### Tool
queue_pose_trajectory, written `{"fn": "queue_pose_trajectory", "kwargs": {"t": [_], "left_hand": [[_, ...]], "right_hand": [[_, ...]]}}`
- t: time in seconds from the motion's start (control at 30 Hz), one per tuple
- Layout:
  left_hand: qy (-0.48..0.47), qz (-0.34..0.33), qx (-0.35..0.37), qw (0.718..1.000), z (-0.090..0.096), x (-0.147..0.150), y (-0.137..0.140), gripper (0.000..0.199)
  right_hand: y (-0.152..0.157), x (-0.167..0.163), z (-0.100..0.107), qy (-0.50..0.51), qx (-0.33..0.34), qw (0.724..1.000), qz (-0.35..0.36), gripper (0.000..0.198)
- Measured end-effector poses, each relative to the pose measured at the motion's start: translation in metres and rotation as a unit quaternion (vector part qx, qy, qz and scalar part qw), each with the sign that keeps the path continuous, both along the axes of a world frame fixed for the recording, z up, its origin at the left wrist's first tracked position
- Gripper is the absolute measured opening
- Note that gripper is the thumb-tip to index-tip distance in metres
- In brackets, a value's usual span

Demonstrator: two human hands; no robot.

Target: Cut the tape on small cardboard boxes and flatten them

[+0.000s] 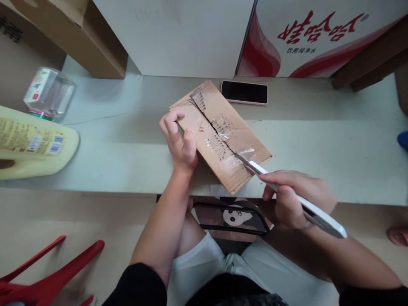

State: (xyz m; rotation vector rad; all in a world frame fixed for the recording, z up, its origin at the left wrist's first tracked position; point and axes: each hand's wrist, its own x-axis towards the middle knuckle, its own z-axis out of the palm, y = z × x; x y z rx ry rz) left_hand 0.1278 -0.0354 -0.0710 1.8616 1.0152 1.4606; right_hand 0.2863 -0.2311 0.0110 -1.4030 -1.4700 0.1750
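Note:
A brown cardboard box sits tilted on the pale tabletop, a dark seam running along its top. Torn patches baring corrugated ridges and bits of clear tape lie along that seam. My left hand grips the box by its left edge, fingers over the rim. In my right hand is a white-handled utility knife, closed in my fingers. Its blade tip touches the seam near the box's lower right end, where shiny tape shows.
Behind the box lies a phone, near a white carton and a red-and-white carton. A clear bottle and a yellow jug lie at the left. A red stool stands on the floor.

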Motion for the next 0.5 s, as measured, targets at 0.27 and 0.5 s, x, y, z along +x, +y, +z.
{"fn": "queue_pose_trajectory", "kwargs": {"t": [0.27, 0.5], "left_hand": [[0.024, 0.014, -0.039, 0.999, -0.001, -0.001, 0.002, 0.043], [0.008, 0.010, -0.022, 1.000, -0.001, -0.001, 0.002, 0.047]], "right_hand": [[-0.003, 0.004, 0.004, 0.033, -0.027, 0.999, 0.019, 0.026], [-0.024, 0.018, 0.016, 0.074, 0.065, 0.995, 0.028, 0.028]]}}
